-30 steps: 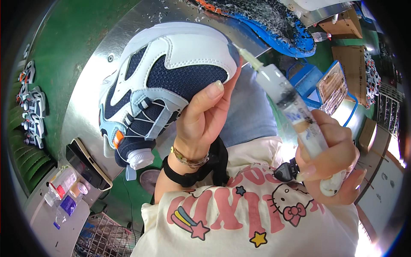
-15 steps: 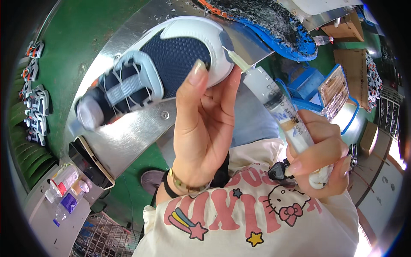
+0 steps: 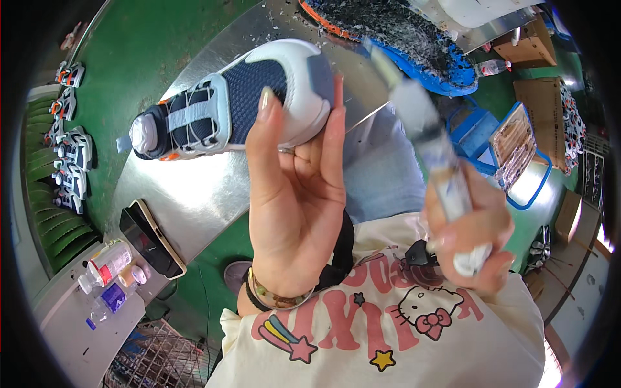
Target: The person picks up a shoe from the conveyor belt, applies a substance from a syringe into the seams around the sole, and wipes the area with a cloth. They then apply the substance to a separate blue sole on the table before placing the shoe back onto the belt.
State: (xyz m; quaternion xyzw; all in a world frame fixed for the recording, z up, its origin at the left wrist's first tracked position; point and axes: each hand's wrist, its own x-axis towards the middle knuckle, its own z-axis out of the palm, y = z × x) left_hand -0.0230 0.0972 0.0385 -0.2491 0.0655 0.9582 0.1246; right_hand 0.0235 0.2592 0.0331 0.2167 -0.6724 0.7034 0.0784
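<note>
A navy and white sneaker (image 3: 242, 113) lies tilted over the metal table, its toe turned toward the right and its heel to the left. My left hand (image 3: 294, 194) grips the toe end, thumb on the upper and fingers round the far side and underneath. My right hand (image 3: 475, 226) is wrapped round a clear plastic syringe (image 3: 430, 126) with a pale tapered tip. Motion blurs both the syringe and this hand. The tip points up and away, apart from the shoe, near the blue rim of a tray. Whitish stuff shows inside the barrel.
Scraps dot the metal table (image 3: 174, 187). Beyond it sits a blue and orange tray (image 3: 446, 81) caked with dark residue. A blue stool (image 3: 475, 132) stands at right near cardboard boxes (image 3: 540, 116). At left are a phone (image 3: 152, 239), plastic bottles (image 3: 107, 265) and a row of sneakers (image 3: 74, 149).
The syringe tip has swung up and away from the sneaker's toe, and the barrel stands steeper. The sneaker, still in my left hand, sits slightly lower and more level in view.
</note>
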